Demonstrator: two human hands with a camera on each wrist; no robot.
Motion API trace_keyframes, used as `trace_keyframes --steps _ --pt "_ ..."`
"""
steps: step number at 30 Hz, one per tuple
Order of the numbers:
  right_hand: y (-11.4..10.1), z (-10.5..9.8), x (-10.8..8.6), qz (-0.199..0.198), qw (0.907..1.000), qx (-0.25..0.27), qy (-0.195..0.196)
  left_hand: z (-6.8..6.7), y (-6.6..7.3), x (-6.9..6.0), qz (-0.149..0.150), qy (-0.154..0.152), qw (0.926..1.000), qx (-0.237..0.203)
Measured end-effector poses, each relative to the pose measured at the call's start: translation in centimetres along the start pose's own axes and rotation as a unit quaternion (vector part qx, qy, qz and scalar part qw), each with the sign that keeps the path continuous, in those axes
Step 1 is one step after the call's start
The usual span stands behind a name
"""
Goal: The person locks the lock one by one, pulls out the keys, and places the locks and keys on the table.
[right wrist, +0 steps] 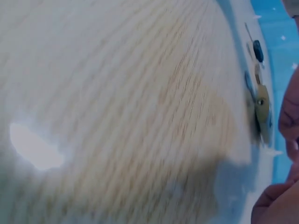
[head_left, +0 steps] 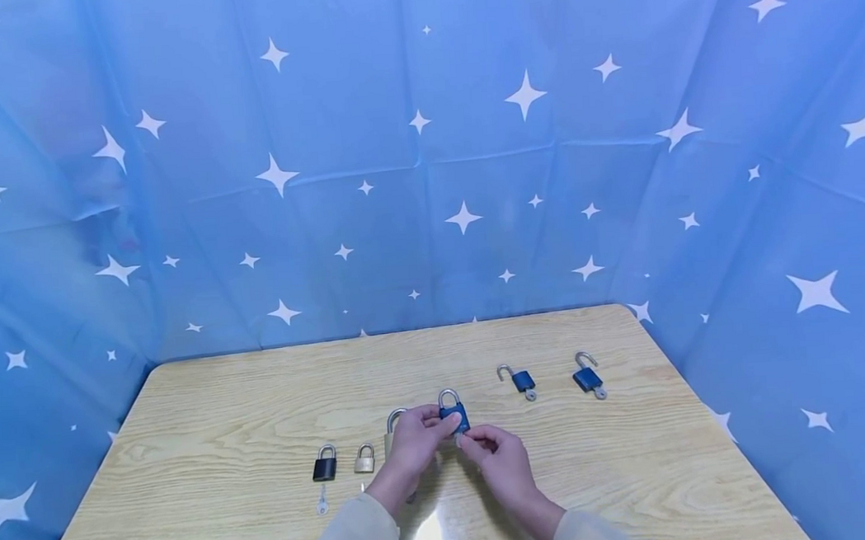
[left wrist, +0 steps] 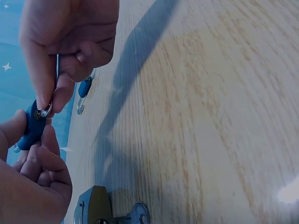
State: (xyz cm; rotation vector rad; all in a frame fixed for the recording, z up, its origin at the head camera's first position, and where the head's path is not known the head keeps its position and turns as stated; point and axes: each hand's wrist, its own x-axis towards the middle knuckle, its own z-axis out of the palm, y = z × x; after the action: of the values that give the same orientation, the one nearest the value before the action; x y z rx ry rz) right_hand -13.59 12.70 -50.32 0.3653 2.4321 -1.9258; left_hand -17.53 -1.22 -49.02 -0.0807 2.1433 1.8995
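A blue padlock is held above the table in my left hand, the thumb across its front. Its shackle points away from me and looks closed. My right hand pinches a small key at the bottom end of that padlock. In the left wrist view the key's head sits against the keyhole end; how deep the blade goes is hidden. Behind my left hand stands a large brass padlock, partly covered, with a key lying beside it.
Left of the hands lie a black padlock with a key below it, and a small brass padlock. Two blue padlocks, one left and one right, lie at the back right, shackles open, keys at their bases.
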Motion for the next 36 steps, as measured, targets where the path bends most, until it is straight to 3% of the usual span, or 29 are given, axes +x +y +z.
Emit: trace_keyframes --steps 5,21,36 --pt "0.18 0.44 -0.21 0.002 0.9998 0.012 0.014 0.00 -0.26 -0.02 -0.006 0.003 1.0000 0.005" --pt "0.62 0.88 -0.43 0.020 0.9992 0.033 0.008 0.05 -0.64 0.15 -0.001 0.008 0.9999 0.012" --pt "0.52 0.89 -0.85 0.020 0.9997 0.015 -0.002 -0.04 -0.78 0.27 0.001 0.020 0.9992 0.036"
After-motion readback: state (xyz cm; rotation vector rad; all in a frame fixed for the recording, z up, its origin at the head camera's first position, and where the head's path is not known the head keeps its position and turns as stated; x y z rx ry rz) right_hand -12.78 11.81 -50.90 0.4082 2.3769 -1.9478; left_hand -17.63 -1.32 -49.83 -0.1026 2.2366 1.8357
